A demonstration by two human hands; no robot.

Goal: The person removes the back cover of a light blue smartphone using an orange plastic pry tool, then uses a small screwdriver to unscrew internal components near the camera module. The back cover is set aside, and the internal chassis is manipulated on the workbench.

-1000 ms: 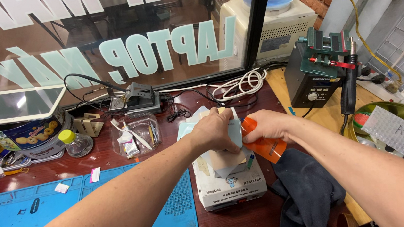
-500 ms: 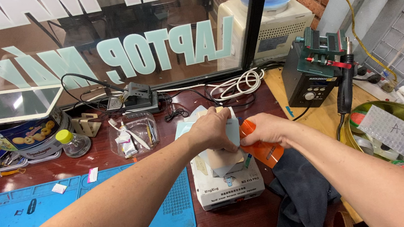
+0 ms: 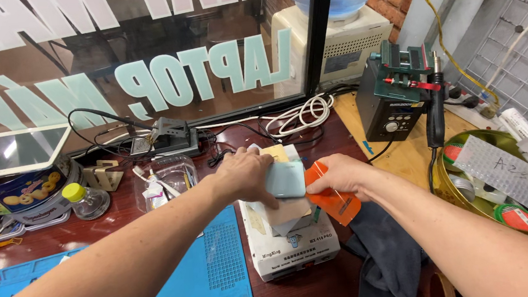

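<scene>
My left hand [image 3: 250, 175] presses on a pale blue-green phone [image 3: 286, 180], which lies on a tan pad atop a white box-shaped machine [image 3: 291, 245]. My right hand [image 3: 341, 175] grips an orange flat plastic tool [image 3: 335, 201] whose edge meets the phone's right side. Both forearms reach in from the bottom of the view.
A blue work mat [image 3: 161, 285] lies left of the machine, a dark cloth [image 3: 385, 259] to its right. Behind stand a soldering holder [image 3: 170, 136], white cable coil [image 3: 302, 113], rework station [image 3: 397, 102] and glass window. A round tray of tape rolls [image 3: 509, 190] sits at right; a cookie tin [image 3: 23, 195] and small bottle [image 3: 84, 199] at left.
The view has shifted slightly. Both hands stay on the phone and orange tool, with small movement at the phone's right edge.
</scene>
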